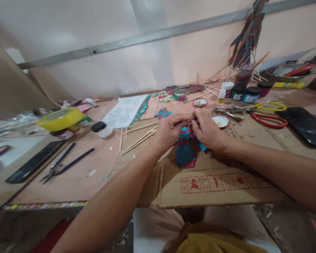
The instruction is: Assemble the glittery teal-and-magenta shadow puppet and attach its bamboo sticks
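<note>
My left hand (171,130) and my right hand (206,130) meet over the cardboard sheet, fingertips pinched close together. Between and below them is a painted cut-out figure (184,153) in blue, dark teal and pink, its upper part covered by my fingers. Both hands grip its upper end; any small piece in the fingertips is too hidden to make out. Beside my right hand lies a white dish (220,122) with small fasteners in it. Thin wooden sticks (139,140) lie left of my left hand, and a blue cut-out piece (163,113) rests just beyond it.
Pliers (228,114) and red- and yellow-handled scissors (268,114) lie at right, near a black phone (305,126). Paint jars (251,94) stand behind. At left are blue-handled nippers (65,163), a yellow tape roll (60,117) and a small jar (101,129). Finished-looking figures (249,38) stand at back.
</note>
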Tool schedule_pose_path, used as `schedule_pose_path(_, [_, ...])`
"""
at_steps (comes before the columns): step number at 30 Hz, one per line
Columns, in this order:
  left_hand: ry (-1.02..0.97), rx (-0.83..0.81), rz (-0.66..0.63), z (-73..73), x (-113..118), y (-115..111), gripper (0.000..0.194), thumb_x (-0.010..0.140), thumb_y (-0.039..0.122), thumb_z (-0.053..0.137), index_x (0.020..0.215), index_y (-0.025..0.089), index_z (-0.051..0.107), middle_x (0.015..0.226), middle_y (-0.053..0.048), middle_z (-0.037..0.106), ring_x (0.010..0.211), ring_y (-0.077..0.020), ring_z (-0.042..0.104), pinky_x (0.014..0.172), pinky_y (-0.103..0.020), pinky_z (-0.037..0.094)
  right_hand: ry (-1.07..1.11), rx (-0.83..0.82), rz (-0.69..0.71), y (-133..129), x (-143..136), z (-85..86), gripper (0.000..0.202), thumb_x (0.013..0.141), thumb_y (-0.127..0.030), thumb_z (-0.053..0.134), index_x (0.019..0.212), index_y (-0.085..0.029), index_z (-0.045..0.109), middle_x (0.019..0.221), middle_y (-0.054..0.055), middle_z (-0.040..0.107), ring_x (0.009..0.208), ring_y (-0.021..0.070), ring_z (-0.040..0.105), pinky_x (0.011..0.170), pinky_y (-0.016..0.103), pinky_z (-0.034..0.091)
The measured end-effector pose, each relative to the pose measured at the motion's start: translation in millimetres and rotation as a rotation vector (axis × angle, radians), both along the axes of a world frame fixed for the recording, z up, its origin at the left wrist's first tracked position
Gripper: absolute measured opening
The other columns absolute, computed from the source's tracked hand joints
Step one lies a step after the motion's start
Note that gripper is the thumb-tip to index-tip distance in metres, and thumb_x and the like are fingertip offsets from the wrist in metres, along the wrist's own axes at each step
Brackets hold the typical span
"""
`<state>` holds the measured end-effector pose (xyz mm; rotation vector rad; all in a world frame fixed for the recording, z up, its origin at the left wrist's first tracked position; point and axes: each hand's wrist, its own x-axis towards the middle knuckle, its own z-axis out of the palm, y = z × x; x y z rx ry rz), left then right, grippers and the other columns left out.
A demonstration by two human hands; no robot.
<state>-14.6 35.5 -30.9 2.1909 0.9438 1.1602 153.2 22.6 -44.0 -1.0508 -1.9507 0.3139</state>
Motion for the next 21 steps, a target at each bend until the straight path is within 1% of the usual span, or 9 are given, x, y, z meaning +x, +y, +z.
schedule_pose_path(3, [0.02,-0.031,0.011,1.6,0.6,-0.2,0.021,0.086,0.016,0.06,0.099,0.022,0.075,0.097,-0.003,0.076,0.089,-0.0161,0.07,0.084,-0.028,0.053,0.004,0.016,0.006,1.0,0.7,0.3,0.011,0.083,-0.015,0.04,0.081,-0.024,0.034,0.073,0.001,0.043,0.065,0.0166,0.039,0.06,0.032,0.03])
schedule_pose_path(7, [0.079,-0.049,0.02,4.2,-0.2,0.3,0.024,0.089,0.019,0.056,0.103,0.023,0.075,0.088,-0.002,0.076,0.082,-0.0159,0.069,0.082,-0.029,0.053,-0.006,0.03,0.028,2.3,2.8,3.7,0.013,0.083,-0.014,0.041,0.08,-0.024,0.034,0.074,0.001,0.045,0.066,0.0167,0.04,0.06,0.032,0.031])
schedule_pose_path(11, [0.11,-0.017,-0.01,4.1,-2.0,1.7,0.022,0.088,0.02,0.056,0.097,0.024,0.076,0.085,-0.002,0.075,0.08,-0.0158,0.069,0.081,-0.029,0.053,-0.028,0.023,0.039,2.0,3.7,6.5,0.013,0.085,-0.016,0.042,0.079,-0.024,0.034,0.073,0.001,0.044,0.065,0.0165,0.037,0.06,0.032,0.03])
schedule_pose_path(16, [0.12,0.014,0.019,1.9,-3.0,1.7,0.02,0.087,0.018,0.058,0.094,0.023,0.076,0.085,-0.002,0.075,0.078,-0.0148,0.068,0.079,-0.028,0.053,-0.039,0.006,0.053,0.7,2.4,7.1,0.011,0.085,-0.017,0.04,0.079,-0.024,0.033,0.072,0.001,0.043,0.063,0.0163,0.037,0.059,0.032,0.029])
schedule_pose_path(21, [0.127,0.04,0.034,4.3,-2.0,-2.1,0.021,0.087,0.016,0.058,0.095,0.023,0.076,0.085,-0.002,0.075,0.079,-0.0148,0.068,0.079,-0.027,0.052,-0.028,0.025,0.047,0.0,1.8,7.6,0.012,0.084,-0.016,0.039,0.079,-0.024,0.032,0.072,0.001,0.042,0.062,0.0166,0.035,0.059,0.032,0.029])
